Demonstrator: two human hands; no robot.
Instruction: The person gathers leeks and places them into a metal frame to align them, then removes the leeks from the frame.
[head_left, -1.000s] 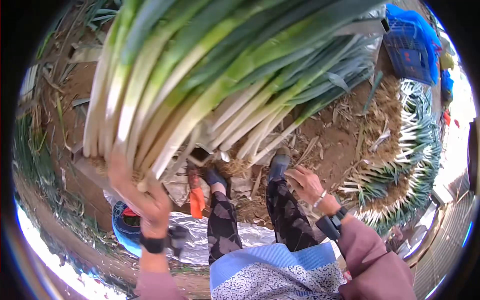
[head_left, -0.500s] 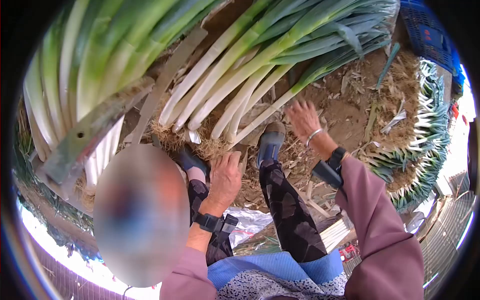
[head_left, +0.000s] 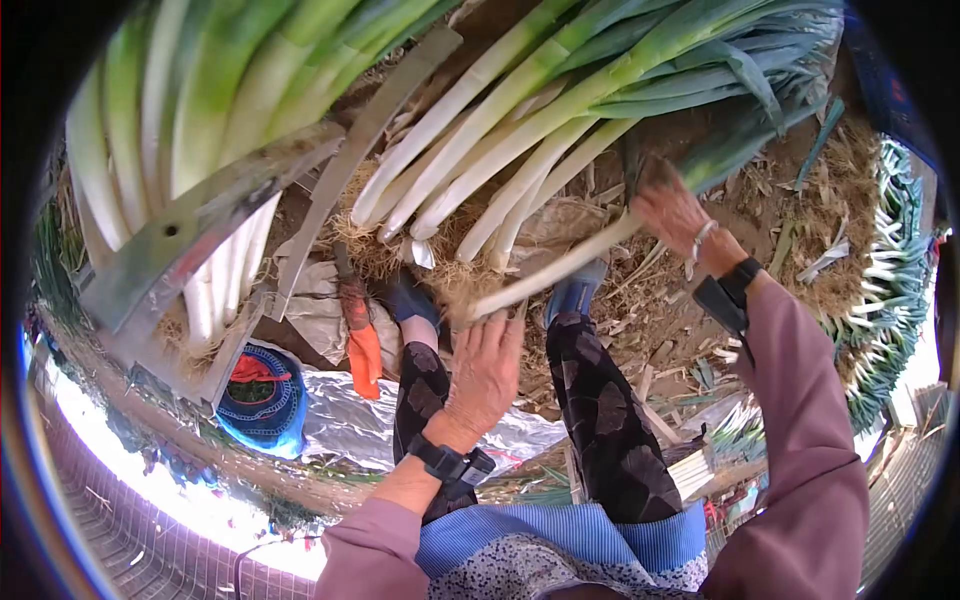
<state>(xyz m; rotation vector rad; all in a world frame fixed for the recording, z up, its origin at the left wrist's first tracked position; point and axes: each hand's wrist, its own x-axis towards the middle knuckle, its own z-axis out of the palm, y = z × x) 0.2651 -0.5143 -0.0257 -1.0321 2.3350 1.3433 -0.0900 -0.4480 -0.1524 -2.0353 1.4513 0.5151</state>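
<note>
My right hand [head_left: 672, 212] is closed around the green-white stalk of a single leek [head_left: 560, 265], which slants down to a rooty end just above my knees. My left hand [head_left: 485, 370] is spread open with its fingertips right at that root end; whether it touches, I cannot tell. Ahead lies a pile of long leeks [head_left: 520, 130] on dry soil, roots toward me. Both wrists carry black straps.
At the left a metal frame [head_left: 200, 230] holds a bundle of leeks [head_left: 170, 110]. An orange-handled tool [head_left: 362, 345] lies by my left foot, next to a blue basket [head_left: 262, 400] and a silver sheet [head_left: 350, 425]. More leeks [head_left: 880, 290] curve along the right.
The big bundle my left hand held a second ago now rests in the metal frame. My right hand has reached forward, closed on one leek and drawn it out; my left hand moved to its root end.
</note>
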